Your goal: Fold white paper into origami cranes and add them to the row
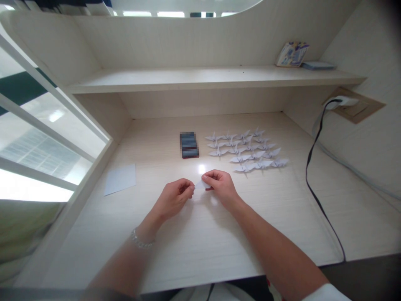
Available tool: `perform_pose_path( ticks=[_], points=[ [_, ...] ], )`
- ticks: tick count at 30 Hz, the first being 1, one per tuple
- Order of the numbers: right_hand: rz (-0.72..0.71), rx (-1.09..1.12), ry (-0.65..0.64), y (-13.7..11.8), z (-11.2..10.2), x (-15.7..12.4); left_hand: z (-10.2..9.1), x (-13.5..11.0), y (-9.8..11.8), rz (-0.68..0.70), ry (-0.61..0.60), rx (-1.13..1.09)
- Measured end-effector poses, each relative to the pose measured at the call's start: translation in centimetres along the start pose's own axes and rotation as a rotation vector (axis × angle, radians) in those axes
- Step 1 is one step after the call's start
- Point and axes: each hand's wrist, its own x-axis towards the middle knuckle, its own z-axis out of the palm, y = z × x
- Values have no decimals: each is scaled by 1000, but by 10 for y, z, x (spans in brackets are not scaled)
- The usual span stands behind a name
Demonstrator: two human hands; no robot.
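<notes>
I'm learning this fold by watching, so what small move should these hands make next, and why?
Probably firm the crease in the small folded pale paper, since the bare left hand and bare right hand both pinch it, and the neat rows of pale paper origami cranes nearby show sharply folded shapes.

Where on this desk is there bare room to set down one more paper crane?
Bare desk lies between the right hand and the black cable, below the paper cranes. Another patch lies left of the blurred stack, above the paper sheet. The cranes' rows are crowded.
</notes>
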Motion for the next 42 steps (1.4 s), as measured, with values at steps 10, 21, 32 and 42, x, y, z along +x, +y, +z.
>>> perform_pose_path(
  ticks=[10, 21, 32, 42],
  points=[
    [-91, 25, 56, -4, -9, 2, -3, 3, -12, -37, 54, -176],
    [-230, -343, -117, 0, -1, -6, 7, 2, -8, 32, 158, -87],
    [-297, -542, -216, -11, 0, -14, 3, 0, -5, 67, 124, -8],
    [-226, -518, -170, -9, -2, -11, 3, 2, -8, 30, 173, -83]
  ],
)
